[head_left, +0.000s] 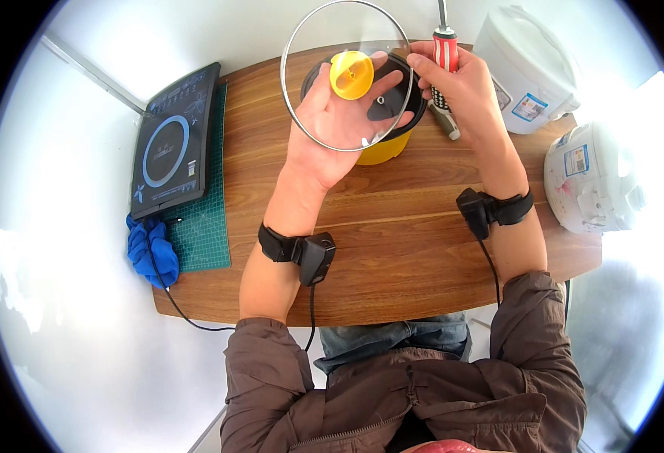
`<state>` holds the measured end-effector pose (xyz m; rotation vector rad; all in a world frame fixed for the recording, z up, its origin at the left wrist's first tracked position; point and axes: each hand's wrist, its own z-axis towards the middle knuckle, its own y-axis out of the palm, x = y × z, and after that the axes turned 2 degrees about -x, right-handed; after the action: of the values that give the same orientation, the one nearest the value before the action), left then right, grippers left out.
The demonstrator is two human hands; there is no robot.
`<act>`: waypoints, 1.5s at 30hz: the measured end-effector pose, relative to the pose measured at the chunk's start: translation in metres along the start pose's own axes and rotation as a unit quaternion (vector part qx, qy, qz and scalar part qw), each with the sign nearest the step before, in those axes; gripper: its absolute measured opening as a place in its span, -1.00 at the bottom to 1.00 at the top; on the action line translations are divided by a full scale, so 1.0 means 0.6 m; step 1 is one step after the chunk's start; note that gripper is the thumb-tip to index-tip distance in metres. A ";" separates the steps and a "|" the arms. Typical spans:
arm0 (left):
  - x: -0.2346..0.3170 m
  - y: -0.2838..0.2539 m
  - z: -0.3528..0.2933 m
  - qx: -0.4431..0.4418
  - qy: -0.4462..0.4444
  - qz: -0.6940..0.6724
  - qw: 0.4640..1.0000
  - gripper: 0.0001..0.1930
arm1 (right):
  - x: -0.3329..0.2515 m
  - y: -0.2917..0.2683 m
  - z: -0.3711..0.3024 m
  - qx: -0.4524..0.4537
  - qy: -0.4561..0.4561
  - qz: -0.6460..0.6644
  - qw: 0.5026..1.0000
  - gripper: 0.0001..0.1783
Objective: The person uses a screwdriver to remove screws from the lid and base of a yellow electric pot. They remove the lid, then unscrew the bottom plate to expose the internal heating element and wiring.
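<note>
Worktop (272, 196) carries the yellow pot (381, 153), near 12 o'clock. Glass lid (362, 38) overlaps it in view; left grip (327, 117) cradles the lid from behind, fingers fanned about the knob. Screwdriver (445, 54) in right grip (464, 89), fingers curled round the handle; long axis 12-to-6, shaft toward 12. Yellow knob (351, 75) lies at 9 o'clock from right grip, left nearer. Right fingertips-to-rim contact: can't tell.
</note>
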<state>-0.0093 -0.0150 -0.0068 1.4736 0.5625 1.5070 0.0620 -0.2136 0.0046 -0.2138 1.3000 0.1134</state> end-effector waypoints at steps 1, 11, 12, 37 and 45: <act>-0.001 0.000 0.000 0.004 -0.004 0.001 1.000 -0.49 | 0.002 -0.001 0.001 -0.011 0.011 0.011 1.000 -0.64; 0.007 -0.016 0.012 -0.004 0.047 0.038 0.998 -0.48 | -0.011 -0.055 -0.015 -0.040 0.009 0.087 0.995 -0.72; 0.012 -0.016 0.011 -0.030 0.066 0.037 0.997 -0.49 | -0.013 -0.064 -0.019 -0.041 0.006 0.083 0.996 -0.73; -0.219 -0.024 -0.019 -0.111 -0.122 0.532 0.830 -0.68 | -0.021 -0.298 -0.035 0.099 -0.034 0.042 0.994 -0.68; -0.267 -0.043 0.047 -0.116 0.093 0.721 0.677 -0.68 | -0.003 -0.291 -0.018 0.120 -0.010 0.033 0.992 -0.67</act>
<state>0.0015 -0.1449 -0.1069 1.5238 -1.0122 2.7513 0.0870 -0.3863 0.0200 0.0354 1.2894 0.0150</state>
